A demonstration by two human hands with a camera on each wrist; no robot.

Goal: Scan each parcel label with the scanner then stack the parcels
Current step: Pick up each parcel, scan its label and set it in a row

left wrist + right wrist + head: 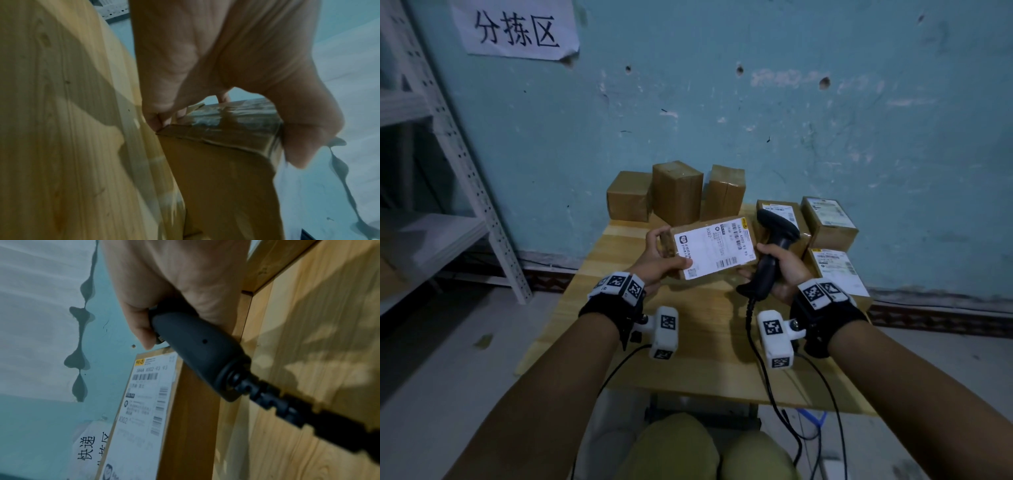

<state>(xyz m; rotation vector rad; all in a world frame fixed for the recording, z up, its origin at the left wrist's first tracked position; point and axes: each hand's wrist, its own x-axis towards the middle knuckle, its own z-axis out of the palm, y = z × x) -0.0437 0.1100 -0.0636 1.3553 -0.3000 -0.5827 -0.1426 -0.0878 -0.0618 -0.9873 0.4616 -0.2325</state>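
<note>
My left hand [661, 255] grips a brown cardboard parcel [710, 248] by its left end, thumb on the front, holding it tilted above the table with its white label [714, 250] facing me. The left wrist view shows the fingers [304, 141] curled round the parcel's taped edge [226, 129]. My right hand [780, 267] grips the handle of a black scanner [774, 246], upright just right of the parcel. In the right wrist view the scanner handle [197, 344] and its cable [308, 418] run beside the labelled parcel [144, 402].
Three plain brown boxes [678, 192] stand at the back of the wooden table [688, 342]. Three labelled parcels [828, 222] lie at the right behind the scanner. A white metal shelf [448, 154] stands at the left; a teal wall is behind.
</note>
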